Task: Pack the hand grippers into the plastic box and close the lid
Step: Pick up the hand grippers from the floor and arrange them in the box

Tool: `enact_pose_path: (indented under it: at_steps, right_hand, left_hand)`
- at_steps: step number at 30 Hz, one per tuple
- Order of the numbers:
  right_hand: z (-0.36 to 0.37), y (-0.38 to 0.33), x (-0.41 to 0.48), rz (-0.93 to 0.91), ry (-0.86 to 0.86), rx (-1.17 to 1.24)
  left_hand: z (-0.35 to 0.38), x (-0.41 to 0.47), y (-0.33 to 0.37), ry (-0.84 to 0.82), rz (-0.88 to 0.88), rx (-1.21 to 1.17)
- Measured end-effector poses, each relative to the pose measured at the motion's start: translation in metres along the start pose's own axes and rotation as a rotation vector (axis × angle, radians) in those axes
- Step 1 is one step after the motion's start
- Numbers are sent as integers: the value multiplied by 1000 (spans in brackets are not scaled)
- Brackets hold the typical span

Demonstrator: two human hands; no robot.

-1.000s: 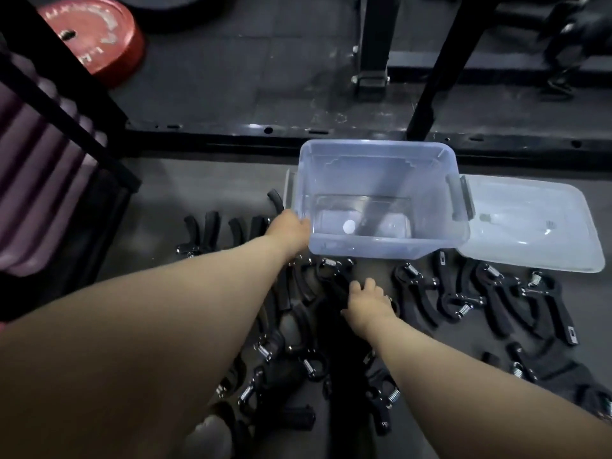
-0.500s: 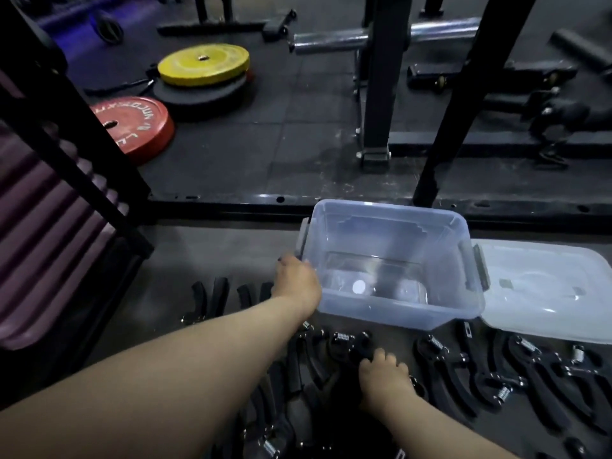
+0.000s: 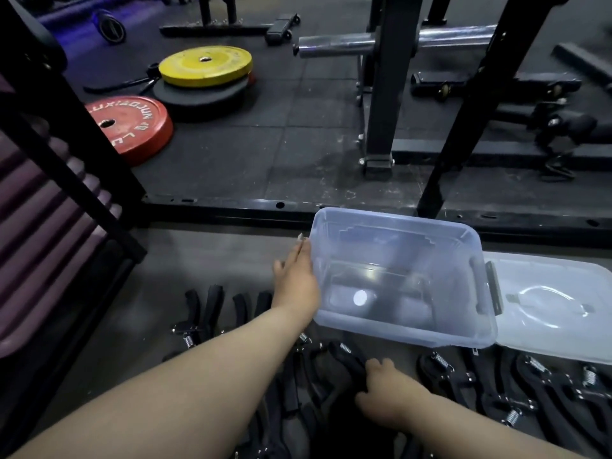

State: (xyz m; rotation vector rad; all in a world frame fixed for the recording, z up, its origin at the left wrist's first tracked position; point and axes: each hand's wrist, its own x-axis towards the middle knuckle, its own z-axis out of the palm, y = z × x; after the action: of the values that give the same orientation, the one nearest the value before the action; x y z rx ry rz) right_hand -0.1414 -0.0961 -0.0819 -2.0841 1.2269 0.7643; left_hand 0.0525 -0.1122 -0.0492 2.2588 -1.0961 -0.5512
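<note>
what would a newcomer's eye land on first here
The empty clear plastic box sits mid-floor, left hand against its left wall, lid lying to its right. Black hand grippers litter the floor in front, right hand curled over one. A yellow plate and a red plate lie back left.

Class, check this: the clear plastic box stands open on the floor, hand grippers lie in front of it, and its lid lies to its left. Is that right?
No. The head view shows the lid lying to the right of the plastic box, not its left. The box is open, with hand grippers in front.
</note>
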Motion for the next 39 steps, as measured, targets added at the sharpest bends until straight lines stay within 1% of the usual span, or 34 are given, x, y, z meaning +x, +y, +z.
enact_pose_path:
  at_steps: [3, 5, 7, 9, 10, 13, 15, 16, 17, 18, 20, 21, 23, 26, 28, 30, 35, 37, 39]
  right_hand:
    - [-24, -10, -27, -59, -112, 20]
    - [-49, -16, -49, -103, -195, 40]
    - [-77, -17, -72, -137, -309, 136]
    - [-110, -10, -96, -155, -435, 323]
    - [-127, -2, -106, -164, -465, 420]
    - [-169, 28, -119, -218, -495, 761]
    - [-181, 37, -117, -342, -549, 1045]
    - [-179, 41, -109, -405, -543, 1146]
    - [-173, 43, -99, -435, -496, 1202]
    - [-166, 44, -85, -425, -409, 1220]
    - [-155, 41, -55, -354, -227, 1259]
    - [-150, 39, -39, -311, -173, 1293]
    - [-144, 33, -8, -227, -129, 1346]
    - [-139, 25, 31, -115, -123, 1302]
    - [-137, 21, 55, -33, -147, 1241]
    - [-133, 17, 73, 15, -175, 1181]
    - [-113, 10, 112, 11, -209, 1140]
    - [-104, 11, 119, 17, -203, 1032]
    - [-98, 13, 121, 64, -120, 811]
  left_hand:
    - [4, -2, -4, -1, 45, 67]
    - [3, 1, -3, -26, 26, 51]
    - [-1, 4, 1, -35, 21, 73]
    - [-2, 6, 3, -35, 56, 176]
    - [-2, 6, 4, -44, 85, 207]
    - [-3, 17, 5, -100, 167, 168]
    - [-2, 23, 3, -141, 195, 147]
    - [0, 24, 1, -155, 198, 138]
    - [3, 24, -3, -158, 196, 118]
    - [6, 23, -6, -153, 193, 94]
    - [12, 20, -12, -129, 190, 60]
    - [14, 18, -12, -123, 187, 51]
    - [15, 11, -10, -119, 178, 21]
    - [10, 10, -7, -78, 188, -18]
    - [8, 19, -8, -26, 202, -15]
    - [9, 25, -10, -24, 206, -1]
    - [15, 28, -15, -30, 244, -14]
    - [14, 29, -17, -21, 248, 6]
    - [13, 29, -17, -16, 249, 18]
